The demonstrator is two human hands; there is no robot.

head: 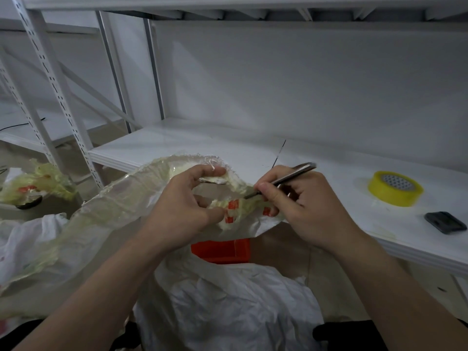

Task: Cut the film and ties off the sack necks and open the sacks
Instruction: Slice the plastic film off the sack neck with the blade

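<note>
Nearest, the crumpled white sack (228,305) stands below the shelf's front edge, and what it rests on cannot be seen. Its neck (255,225) is lifted up between both hands. The job on this sack looks roughly half done. A long sheet of yellowish film (114,206) already hangs loose and trails off to the left, but a wad of it clings to the neck, and the red-and-white tie (232,205) there is not yet cut, so the mouth is not open. An orange thing (220,252) shows just under the neck. Whether it lies inside the sack cannot be told. The left hand (182,206) comes in from the lower left, curled, with thumb and fingers pinching the bunched film and neck beside the tie. The right hand (301,201) comes in from the lower right and grips a slim metal knife (286,179) like a pen. The knife's tip is down at the film just right of the tie and its handle slants up and away. Further off, a roll of yellow tape (395,192) and a small black thing (445,222) sit near the front edge of the white shelf (177,145), towards its right end. Beyond the shelf's left end, a second sack (45,181) is wrapped in film with red at its neck, so it appears to be waiting its turn.
</note>
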